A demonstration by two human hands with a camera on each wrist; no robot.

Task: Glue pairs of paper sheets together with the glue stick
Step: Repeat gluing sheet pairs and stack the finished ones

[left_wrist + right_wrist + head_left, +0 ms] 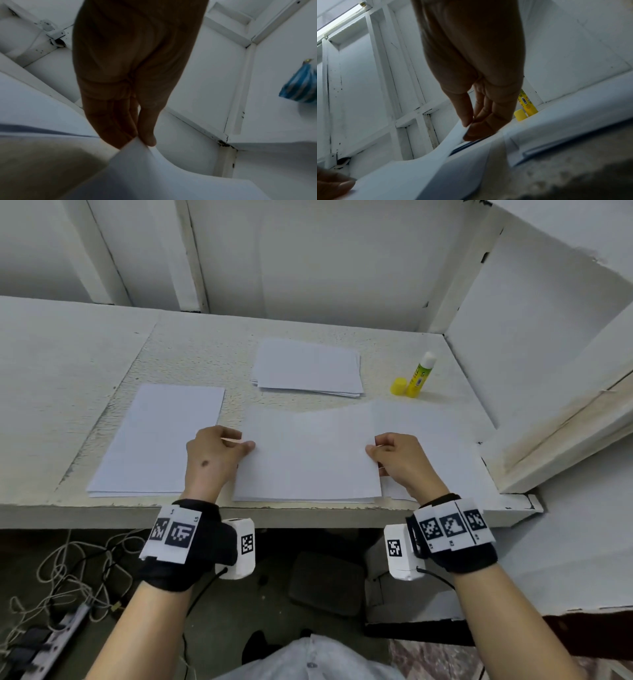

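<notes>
The top sheet (308,453) is sitting right at the near edge of the table (68,354), dead centre, and both hands are on it. The left hand (214,455) is pinching the sheet's left edge, thumb and fingertips (147,138) closed together on the paper, and the left wrist view is showing that edge lifted into a soft curl. The right hand (399,462) is doing the same on the right edge, thumb meeting the fingers with the paper nipped between them. Under the sheet and poking out to its right, another sheet (428,433) is lying flat.

This looks like the aligning step, lowering one sheet onto its partner. To do it well, I'd say keep both pinches light, match the near corners first, then let the middle settle and smooth outward so no bubble or crease is trapped.

Beyond the sheet, toward the wall, a small paper stack (308,368) is waiting. To the sheet's left, a second stack (157,440) is lying. Beyond and to the right of the sheet, the glue stick (420,374) is standing upright with its white tip bare, its yellow cap (398,386) just beside it.
</notes>
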